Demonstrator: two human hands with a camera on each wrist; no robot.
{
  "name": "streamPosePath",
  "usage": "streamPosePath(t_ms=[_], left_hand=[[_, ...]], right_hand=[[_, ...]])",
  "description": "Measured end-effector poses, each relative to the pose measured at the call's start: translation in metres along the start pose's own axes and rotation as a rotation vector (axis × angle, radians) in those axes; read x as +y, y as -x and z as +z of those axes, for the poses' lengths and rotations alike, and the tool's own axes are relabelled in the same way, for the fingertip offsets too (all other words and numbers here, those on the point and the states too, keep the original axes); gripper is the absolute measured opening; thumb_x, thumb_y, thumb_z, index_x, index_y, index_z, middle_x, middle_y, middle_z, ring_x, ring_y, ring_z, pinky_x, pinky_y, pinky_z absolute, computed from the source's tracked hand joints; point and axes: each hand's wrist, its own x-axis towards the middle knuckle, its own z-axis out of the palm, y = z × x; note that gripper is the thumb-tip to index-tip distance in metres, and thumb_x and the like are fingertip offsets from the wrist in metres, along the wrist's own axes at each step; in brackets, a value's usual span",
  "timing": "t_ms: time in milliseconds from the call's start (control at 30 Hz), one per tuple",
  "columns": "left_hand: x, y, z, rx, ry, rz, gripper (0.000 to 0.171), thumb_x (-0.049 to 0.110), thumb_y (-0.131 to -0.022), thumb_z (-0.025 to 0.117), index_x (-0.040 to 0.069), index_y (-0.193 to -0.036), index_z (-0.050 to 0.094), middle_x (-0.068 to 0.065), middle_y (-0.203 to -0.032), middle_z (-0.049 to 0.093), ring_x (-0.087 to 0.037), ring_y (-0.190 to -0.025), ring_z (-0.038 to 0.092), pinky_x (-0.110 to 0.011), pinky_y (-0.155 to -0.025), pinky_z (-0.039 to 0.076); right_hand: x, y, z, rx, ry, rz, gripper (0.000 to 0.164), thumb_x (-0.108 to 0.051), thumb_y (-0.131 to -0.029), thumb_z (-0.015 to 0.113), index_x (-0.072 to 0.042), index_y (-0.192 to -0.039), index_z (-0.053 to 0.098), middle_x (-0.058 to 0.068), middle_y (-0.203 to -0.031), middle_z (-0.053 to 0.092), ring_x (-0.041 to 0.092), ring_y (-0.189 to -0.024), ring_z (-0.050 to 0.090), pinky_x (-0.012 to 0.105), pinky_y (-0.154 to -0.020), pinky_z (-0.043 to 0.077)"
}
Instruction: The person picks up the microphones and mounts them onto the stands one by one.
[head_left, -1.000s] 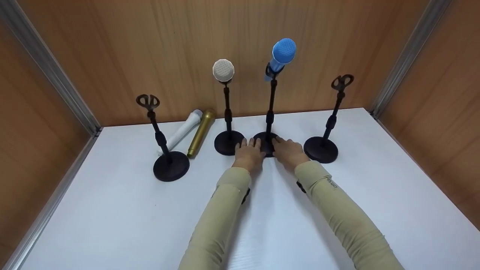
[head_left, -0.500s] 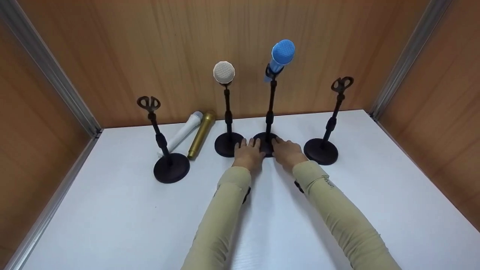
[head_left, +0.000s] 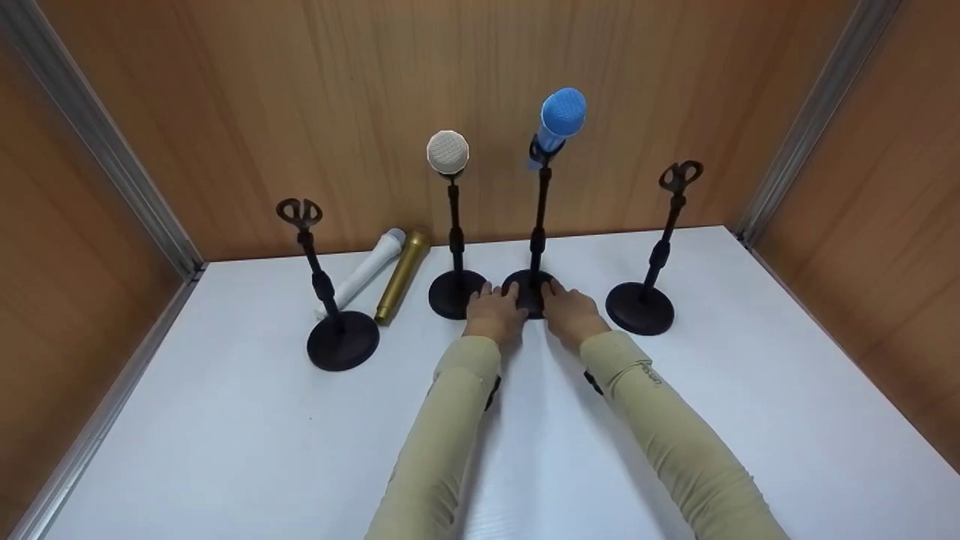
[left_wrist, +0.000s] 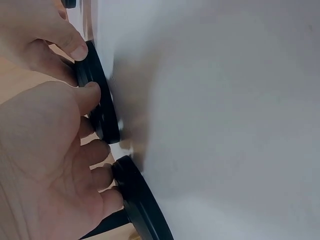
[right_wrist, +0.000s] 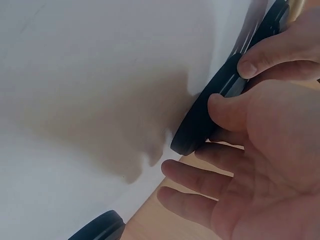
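In the head view, a black microphone stand (head_left: 538, 238) holds a blue microphone (head_left: 562, 114) in its clip. My left hand (head_left: 495, 313) and right hand (head_left: 572, 315) are at opposite sides of its round base (head_left: 529, 294). The left wrist view shows my left thumb (left_wrist: 91, 95) on the base's edge, the other fingers reaching beside a neighbouring base (left_wrist: 140, 200). From the right wrist, my right thumb (right_wrist: 225, 107) and index finger pinch the base's edge, the remaining fingers extended. That neighbouring stand (head_left: 456, 240) carries a microphone with a whitish head (head_left: 448, 152).
A stand (head_left: 322, 285) with a bare clip is at the left, another (head_left: 658, 255) at the right. Behind the left one, a white microphone (head_left: 366, 268) and a gold microphone (head_left: 403, 276) lie on the white table (head_left: 247, 442). Wooden panels (head_left: 360, 90) enclose the table.
The stand with the blue microphone has shifted very slightly left, the right hand along with it. Everything sits a little lower in the head view. Both hands keep their places at the base.
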Motion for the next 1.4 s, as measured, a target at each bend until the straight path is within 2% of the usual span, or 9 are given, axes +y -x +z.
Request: streamPosePath(t_ms=[300, 467, 633, 733, 867, 1000, 1100, 1233, 1400], left_hand=[[-0.007, 0.002, 0.006, -0.013, 0.106, 0.027, 0.059, 0.043, -0.11, 0.037, 0.018, -0.162, 0.025, -0.013, -0.162, 0.032, -0.031, -0.154, 0.016, -0.045, -0.123, 0.017], [-0.008, 0.008, 0.004, -0.012, 0.083, 0.07, 0.059, 0.043, -0.11, 0.037, 0.016, -0.161, 0.029, -0.014, -0.163, 0.031, -0.033, -0.153, 0.018, -0.045, -0.123, 0.019], [-0.013, 0.017, -0.002, 0.017, 0.009, 0.133, 0.056, 0.041, -0.11, 0.04, 0.014, -0.159, 0.034, -0.015, -0.162, 0.032, -0.034, -0.152, 0.022, -0.048, -0.121, 0.024], [-0.021, 0.025, -0.007, 0.055, -0.051, 0.149, 0.054, 0.04, -0.109, 0.043, 0.016, -0.157, 0.038, -0.014, -0.162, 0.034, -0.033, -0.151, 0.025, -0.052, -0.119, 0.027], [-0.033, 0.038, -0.018, 0.111, -0.08, 0.142, 0.053, 0.038, -0.107, 0.051, 0.015, -0.154, 0.045, -0.015, -0.16, 0.036, -0.034, -0.15, 0.027, -0.057, -0.117, 0.028], [-0.049, 0.057, -0.028, 0.23, -0.028, 0.166, 0.048, 0.031, -0.103, 0.06, 0.009, -0.146, 0.055, -0.019, -0.151, 0.049, -0.039, -0.142, 0.041, -0.056, -0.114, 0.034], [-0.066, 0.075, -0.031, 0.343, 0.065, 0.177, 0.04, 0.024, -0.101, 0.065, 0.004, -0.135, 0.064, -0.02, -0.135, 0.062, -0.039, -0.127, 0.057, -0.052, -0.105, 0.046], [-0.096, 0.099, -0.03, 0.445, 0.167, 0.124, 0.03, 0.02, -0.097, 0.069, 0.003, -0.121, 0.071, -0.018, -0.115, 0.071, -0.036, -0.103, 0.069, -0.049, -0.086, 0.056], [-0.136, 0.117, -0.023, 0.464, 0.203, -0.09, 0.023, 0.021, -0.095, 0.07, -0.001, -0.096, 0.074, -0.019, -0.089, 0.072, -0.035, -0.076, 0.069, -0.051, -0.066, 0.055]], right_hand=[[0.001, 0.001, 0.005, -0.016, -0.016, 0.01, 0.052, -0.01, -0.107, 0.046, 0.008, -0.153, 0.032, 0.028, -0.154, 0.038, 0.044, -0.116, 0.061, 0.05, -0.091, 0.055], [0.007, 0.003, 0.005, -0.033, -0.019, -0.003, 0.054, -0.014, -0.107, 0.047, 0.007, -0.154, 0.031, 0.026, -0.157, 0.036, 0.044, -0.12, 0.058, 0.051, -0.094, 0.054], [0.014, 0.004, 0.002, -0.029, -0.154, 0.008, 0.055, -0.024, -0.109, 0.047, 0.001, -0.155, 0.034, 0.023, -0.158, 0.036, 0.046, -0.133, 0.048, 0.057, -0.105, 0.044], [0.016, 0.007, 0.0, 0.002, -0.23, 0.015, 0.051, -0.026, -0.107, 0.05, -0.003, -0.152, 0.043, 0.023, -0.151, 0.046, 0.044, -0.133, 0.048, 0.06, -0.107, 0.041], [0.014, 0.011, -0.005, 0.078, -0.274, -0.012, 0.042, -0.024, -0.105, 0.055, -0.005, -0.143, 0.056, 0.021, -0.136, 0.059, 0.041, -0.125, 0.056, 0.057, -0.103, 0.046], [0.008, 0.014, -0.011, 0.147, -0.318, -0.083, 0.035, -0.022, -0.104, 0.058, -0.005, -0.134, 0.064, 0.018, -0.127, 0.066, 0.037, -0.117, 0.062, 0.053, -0.099, 0.049], [0.0, 0.014, -0.015, 0.168, -0.439, -0.155, 0.031, -0.02, -0.103, 0.059, -0.004, -0.128, 0.068, 0.014, -0.118, 0.071, 0.032, -0.109, 0.066, 0.048, -0.095, 0.051], [-0.012, 0.012, -0.019, 0.162, -0.636, -0.253, 0.027, -0.017, -0.103, 0.06, -0.002, -0.123, 0.069, 0.01, -0.111, 0.072, 0.025, -0.103, 0.067, 0.042, -0.092, 0.053], [-0.03, 0.007, -0.023, 0.13, -0.721, -0.31, 0.029, -0.019, -0.103, 0.06, -0.004, -0.127, 0.067, 0.006, -0.111, 0.071, 0.021, -0.101, 0.065, 0.039, -0.091, 0.053]])
